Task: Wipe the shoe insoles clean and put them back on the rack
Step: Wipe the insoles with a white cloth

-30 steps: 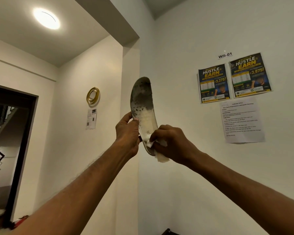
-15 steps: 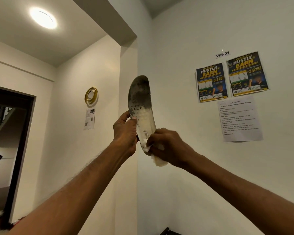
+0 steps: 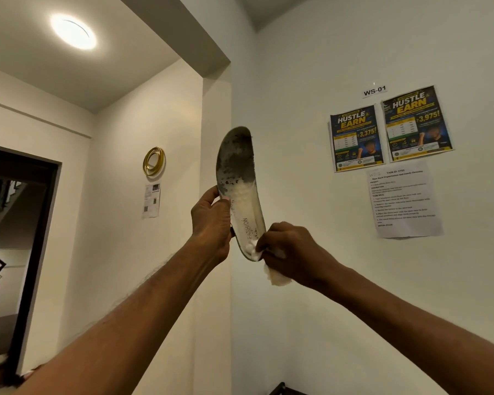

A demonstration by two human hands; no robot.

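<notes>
A white shoe insole (image 3: 240,178) is held upright in the air in front of the wall, toe end up. Its upper half is dark grey with dirt; its lower half is pale and carries the word FASHION. My left hand (image 3: 210,216) grips the insole's left edge at mid-length. My right hand (image 3: 288,252) holds a crumpled white tissue (image 3: 274,276) and presses it against the heel end of the insole. Part of the tissue hangs below the fist.
A white wall corner stands right behind the insole. Two posters (image 3: 388,132) and a printed sheet (image 3: 404,201) hang on the right wall. A dark doorway (image 3: 15,238) opens at the left. A dark corner of a rack (image 3: 283,387) shows at the bottom edge.
My right hand with the tissue has slid down the insole toward the heel, uncovering the FASHION print. The left hand keeps the same grip.
</notes>
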